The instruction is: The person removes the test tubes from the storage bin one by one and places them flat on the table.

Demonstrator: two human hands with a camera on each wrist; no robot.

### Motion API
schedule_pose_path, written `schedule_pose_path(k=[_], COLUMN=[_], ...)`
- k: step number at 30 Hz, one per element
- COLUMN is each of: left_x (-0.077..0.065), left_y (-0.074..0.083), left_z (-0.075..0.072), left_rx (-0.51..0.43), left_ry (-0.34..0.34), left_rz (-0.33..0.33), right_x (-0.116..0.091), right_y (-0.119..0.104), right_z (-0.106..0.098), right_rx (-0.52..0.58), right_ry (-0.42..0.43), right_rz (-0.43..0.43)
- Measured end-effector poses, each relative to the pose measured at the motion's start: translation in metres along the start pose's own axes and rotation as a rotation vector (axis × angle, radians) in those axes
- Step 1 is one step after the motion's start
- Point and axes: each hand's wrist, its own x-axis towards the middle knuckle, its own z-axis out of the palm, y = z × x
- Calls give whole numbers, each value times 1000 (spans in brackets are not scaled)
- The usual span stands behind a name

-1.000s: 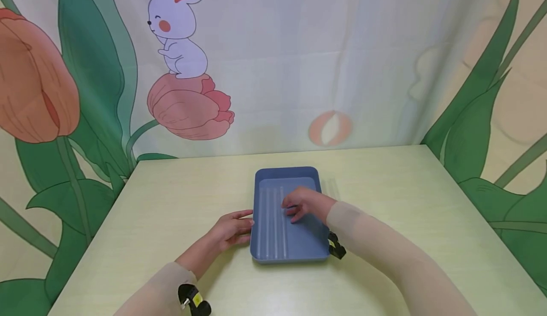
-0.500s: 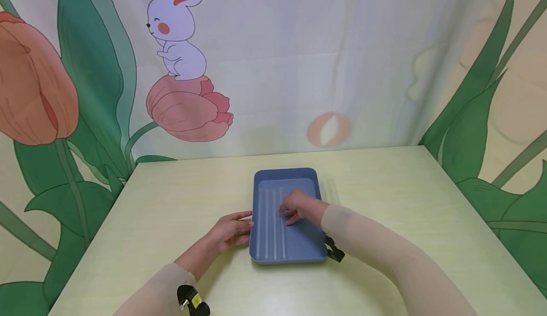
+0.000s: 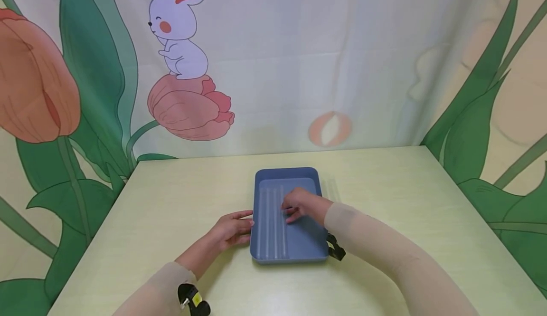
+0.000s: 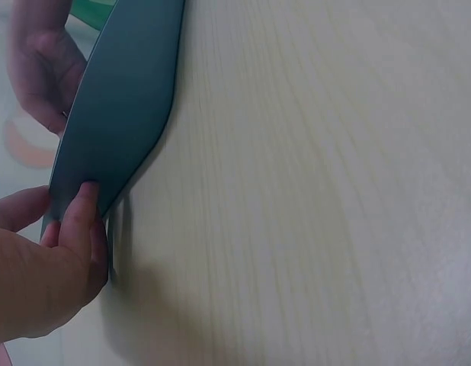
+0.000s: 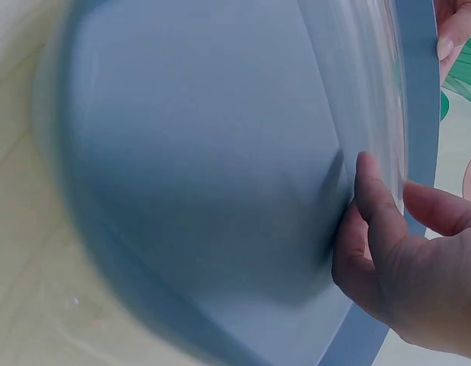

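A blue rectangular tray lies on the table. Several clear tubes lie lengthwise, side by side, along its left half. My right hand reaches in over the tray's right wall and pinches the rightmost clear tube between thumb and fingers; the right wrist view has the fingers on one side of it. Against the outside of the left wall rest the extended fingers of my left hand, and the left wrist view shows fingertips touching that wall.
More clear tubes lie on the table just past the tray's right side, partly hidden by the right forearm. The pale wooden table meets a printed curtain at its back edge.
Nearly nothing differs. My right hand stays at the rightmost tube with only slight shifts, and my left hand keeps its place at the tray wall.
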Motion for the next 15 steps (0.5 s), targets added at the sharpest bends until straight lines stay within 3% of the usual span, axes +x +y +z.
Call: schedule_pose_path(k=[2, 5, 8, 11, 13, 15], left_x=[-1, -1, -1, -1, -1, -1], left_y=[0, 0, -1, -1, -1, -1], left_z=[-1, -2, -3, -3, -3, -4], left_rx=[2, 1, -2, -3, -5, -5], left_ry=[3, 6, 4, -4, -10, -12], left_rz=[-2, -4, -2, 0, 1, 3], right_x=[2, 33, 79, 97, 78, 40], right_y=[1, 13, 29, 36, 29, 14], right_z=[0, -7, -16, -26, -30, -32], right_rx=[3, 36, 73, 118, 133, 139], right_ry=[-7, -40, -66, -101, -112, -112], right_rz=[0, -7, -26, -53, -64, -70])
